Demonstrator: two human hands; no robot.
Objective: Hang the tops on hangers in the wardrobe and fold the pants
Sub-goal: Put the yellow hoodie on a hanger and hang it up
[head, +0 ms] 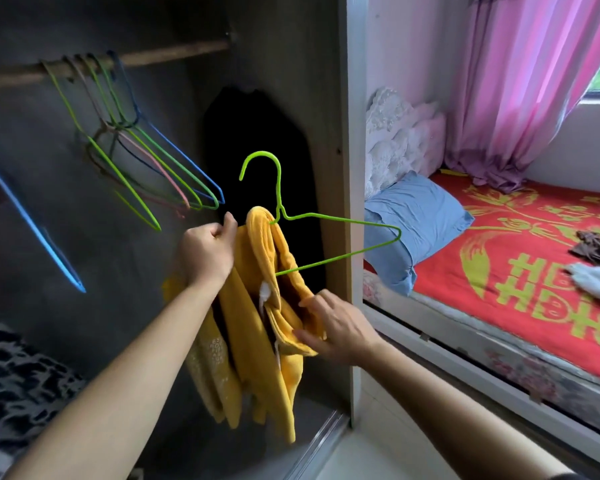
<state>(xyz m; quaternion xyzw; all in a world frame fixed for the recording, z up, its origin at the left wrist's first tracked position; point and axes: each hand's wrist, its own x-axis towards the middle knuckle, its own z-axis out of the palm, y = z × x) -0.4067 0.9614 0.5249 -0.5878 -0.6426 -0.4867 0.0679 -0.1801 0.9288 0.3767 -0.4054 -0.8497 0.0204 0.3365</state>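
Red bedspread [440,268] beside dark wooden wardrobe [329,133]

Single head-worn wide-angle view, looking forward and down, close into wardrobe [331,188]

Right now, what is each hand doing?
Left hand: closed, gripping the yellow top near the collar.
Right hand: closed, holding a lower fold of the same top; the green hanger sticks out of it.
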